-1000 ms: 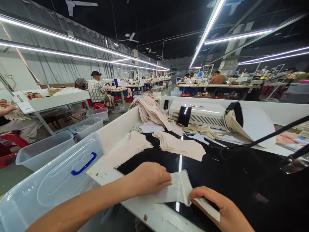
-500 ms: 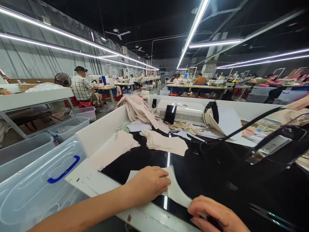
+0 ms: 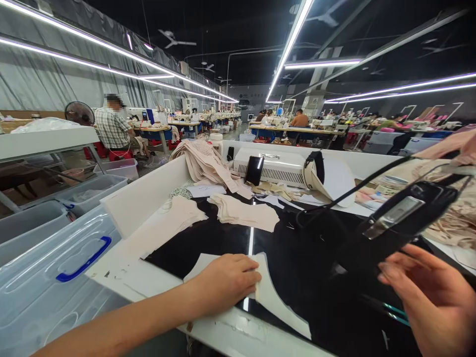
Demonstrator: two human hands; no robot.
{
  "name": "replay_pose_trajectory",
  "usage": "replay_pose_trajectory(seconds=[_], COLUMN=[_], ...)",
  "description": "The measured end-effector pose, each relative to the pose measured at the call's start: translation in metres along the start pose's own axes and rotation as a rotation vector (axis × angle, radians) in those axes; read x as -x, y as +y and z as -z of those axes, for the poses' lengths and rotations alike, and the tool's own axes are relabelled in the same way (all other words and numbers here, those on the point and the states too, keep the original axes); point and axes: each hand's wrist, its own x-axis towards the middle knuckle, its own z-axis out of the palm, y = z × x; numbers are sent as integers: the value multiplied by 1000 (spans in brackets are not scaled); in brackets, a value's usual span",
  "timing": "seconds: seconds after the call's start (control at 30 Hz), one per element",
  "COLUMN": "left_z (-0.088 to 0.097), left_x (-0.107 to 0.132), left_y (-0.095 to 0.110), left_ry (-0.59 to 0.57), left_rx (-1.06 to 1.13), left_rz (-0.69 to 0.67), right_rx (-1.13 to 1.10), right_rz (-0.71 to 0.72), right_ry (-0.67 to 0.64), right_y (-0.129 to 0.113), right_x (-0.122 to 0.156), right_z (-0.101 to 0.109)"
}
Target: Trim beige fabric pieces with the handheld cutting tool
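Note:
My left hand rests with curled fingers on a white fabric piece, pinning it to the black table top near the front edge. My right hand is raised at the right with its fingers stretched apart and nothing in them. It is just below a black hand tool with a metal plate and a cord; whether it touches the tool I cannot tell. Teal-handled scissors lie on the table under that hand.
Stacks of beige cut pieces lie further back, before a white machine and a heap of beige cloth. Clear plastic bins, one with a blue handle, stand at the left. A person in a checked shirt sits beyond.
My right hand let go of the fabric's right end, lifted and moved right toward the black tool. The left hand stayed on the fabric. The view swung a little to the right.

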Motion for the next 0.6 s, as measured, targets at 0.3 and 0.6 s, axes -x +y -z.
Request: replay_pose_trajectory(seconds=[0.3, 0.6], left_z=[-3, -4], left_x=[-4, -28], left_y=[16, 27], left_ry=[17, 30], left_rx=[33, -63], left_rz=[-73, -123], right_rx=[-270, -338], right_rz=[265, 340], right_ry=[-94, -213], right_y=[-97, -83], right_x=[14, 32], right_z=[-84, -123])
